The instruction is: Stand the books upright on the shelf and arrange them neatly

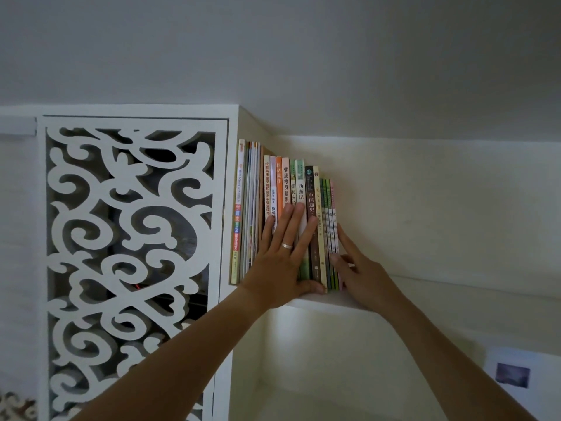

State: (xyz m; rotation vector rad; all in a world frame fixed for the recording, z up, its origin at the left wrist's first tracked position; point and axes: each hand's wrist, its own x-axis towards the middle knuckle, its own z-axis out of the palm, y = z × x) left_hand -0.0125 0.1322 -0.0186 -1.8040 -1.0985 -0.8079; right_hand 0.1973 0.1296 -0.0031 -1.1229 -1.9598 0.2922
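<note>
Standing upright on the shelf [321, 302], books [285, 189] — both hands' grips flat, uncurled: left hand [280, 259], right hand [361, 271].

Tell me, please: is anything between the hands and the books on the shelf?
Nothing visible. The left hand lies flat on the spines of the books, and the right hand touches the row's right end on the shelf.

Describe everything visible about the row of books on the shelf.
The row of upright paperback books stands at the left end of the white shelf, against the white cabinet side panel. Spines face out, mostly printed with Chinese titles, in cream, orange, green, dark brown and pink. Heights step down from left to right. The left hand lies flat on the middle spines; the right hand touches the thin pink book at the right end.
</note>
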